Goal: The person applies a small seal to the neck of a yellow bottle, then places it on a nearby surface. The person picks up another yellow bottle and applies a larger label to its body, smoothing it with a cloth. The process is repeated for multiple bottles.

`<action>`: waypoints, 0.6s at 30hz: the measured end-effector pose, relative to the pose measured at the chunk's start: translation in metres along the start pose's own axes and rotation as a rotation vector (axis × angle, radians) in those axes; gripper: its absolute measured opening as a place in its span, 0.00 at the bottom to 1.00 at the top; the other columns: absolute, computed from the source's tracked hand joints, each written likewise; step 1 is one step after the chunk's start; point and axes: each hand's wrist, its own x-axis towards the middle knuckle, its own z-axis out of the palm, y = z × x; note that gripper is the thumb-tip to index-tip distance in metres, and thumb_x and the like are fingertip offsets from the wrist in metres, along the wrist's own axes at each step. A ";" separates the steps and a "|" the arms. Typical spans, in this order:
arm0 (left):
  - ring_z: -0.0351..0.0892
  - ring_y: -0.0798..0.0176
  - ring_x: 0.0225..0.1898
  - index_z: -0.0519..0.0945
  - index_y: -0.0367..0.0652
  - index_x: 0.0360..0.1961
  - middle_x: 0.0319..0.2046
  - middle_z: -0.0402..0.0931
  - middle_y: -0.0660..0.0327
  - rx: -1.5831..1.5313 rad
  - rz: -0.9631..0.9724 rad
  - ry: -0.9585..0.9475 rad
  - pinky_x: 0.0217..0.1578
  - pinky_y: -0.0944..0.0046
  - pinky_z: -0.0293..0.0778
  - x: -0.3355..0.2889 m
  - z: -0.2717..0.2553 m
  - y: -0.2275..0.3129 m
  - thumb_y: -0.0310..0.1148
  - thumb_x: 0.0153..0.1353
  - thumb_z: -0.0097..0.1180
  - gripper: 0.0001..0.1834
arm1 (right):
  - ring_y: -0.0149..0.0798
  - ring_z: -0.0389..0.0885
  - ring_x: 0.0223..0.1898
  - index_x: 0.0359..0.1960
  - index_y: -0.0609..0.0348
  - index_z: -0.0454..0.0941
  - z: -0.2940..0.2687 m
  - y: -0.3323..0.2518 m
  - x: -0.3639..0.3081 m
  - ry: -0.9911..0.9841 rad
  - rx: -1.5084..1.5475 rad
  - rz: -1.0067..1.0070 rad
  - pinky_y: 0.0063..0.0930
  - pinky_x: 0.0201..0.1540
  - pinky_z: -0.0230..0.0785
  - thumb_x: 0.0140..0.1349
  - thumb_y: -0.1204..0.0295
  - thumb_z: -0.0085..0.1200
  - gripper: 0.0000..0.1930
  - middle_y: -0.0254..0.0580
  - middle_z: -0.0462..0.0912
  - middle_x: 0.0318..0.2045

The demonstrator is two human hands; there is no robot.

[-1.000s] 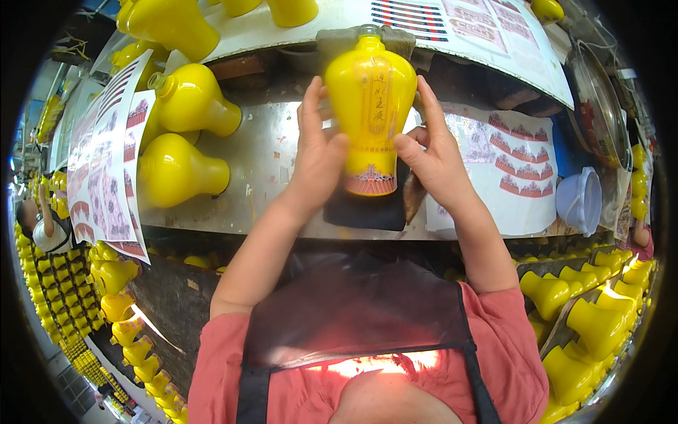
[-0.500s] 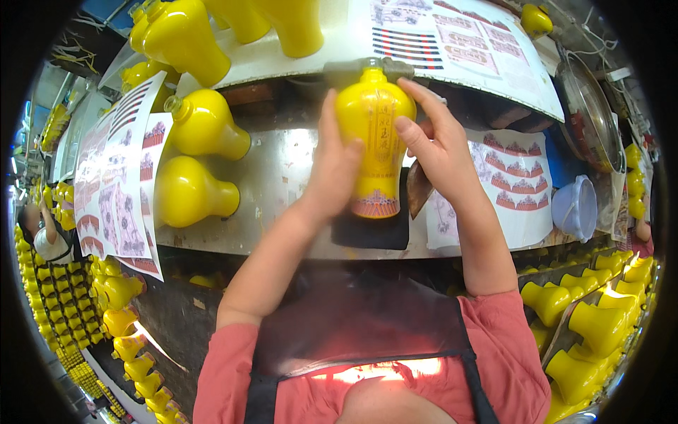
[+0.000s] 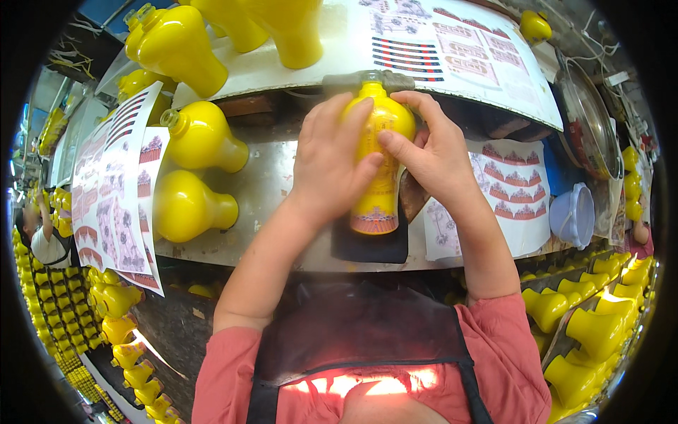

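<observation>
A glossy yellow bottle [image 3: 374, 201] with a clear glass neck lies on a black pad [image 3: 364, 249], neck pointing away from me. Printed decoration runs down its front, with a red and blue patterned band near the base. Across its left and upper front, my left hand [image 3: 328, 159] lies with fingers stretched out, partly hiding the print. My right hand [image 3: 441, 155] grips the bottle's right side, thumb on the front and fingers round the shoulder. Just right of the bottle, a dark brown piece [image 3: 415, 201] is partly hidden behind my right hand.
Two yellow bottles [image 3: 194, 205] lie on the metal bench to the left, beside a hanging decal sheet [image 3: 116, 191]. More decal sheets lie on the white board [image 3: 409, 78] and at right [image 3: 512, 180]. A pale bucket [image 3: 573, 215] stands right. Racked bottles [image 3: 593, 332] fill both sides.
My left hand has moved from the bottle's left side onto its front. The right thumb has shifted inward over the bottle. The whole view has tilted slightly.
</observation>
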 end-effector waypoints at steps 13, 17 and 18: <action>0.56 0.31 0.70 0.59 0.38 0.74 0.72 0.54 0.38 -0.006 -0.017 -0.092 0.71 0.39 0.55 -0.016 0.001 0.005 0.51 0.56 0.67 0.51 | 0.57 0.83 0.36 0.63 0.40 0.80 -0.005 0.010 -0.004 -0.010 -0.274 -0.400 0.43 0.39 0.77 0.61 0.61 0.64 0.26 0.54 0.79 0.36; 0.54 0.30 0.71 0.57 0.37 0.75 0.72 0.53 0.37 -0.022 -0.030 -0.108 0.72 0.38 0.54 -0.021 0.002 0.002 0.50 0.54 0.68 0.52 | 0.52 0.83 0.34 0.67 0.44 0.76 -0.011 0.014 -0.005 -0.058 -0.407 -0.316 0.40 0.40 0.76 0.63 0.57 0.62 0.29 0.53 0.81 0.39; 0.54 0.30 0.71 0.57 0.37 0.75 0.72 0.53 0.37 -0.033 -0.042 -0.112 0.72 0.39 0.53 -0.024 0.003 0.000 0.50 0.55 0.68 0.53 | 0.49 0.82 0.33 0.67 0.47 0.76 -0.011 0.015 -0.006 -0.064 -0.259 -0.263 0.39 0.40 0.76 0.63 0.57 0.62 0.30 0.53 0.81 0.40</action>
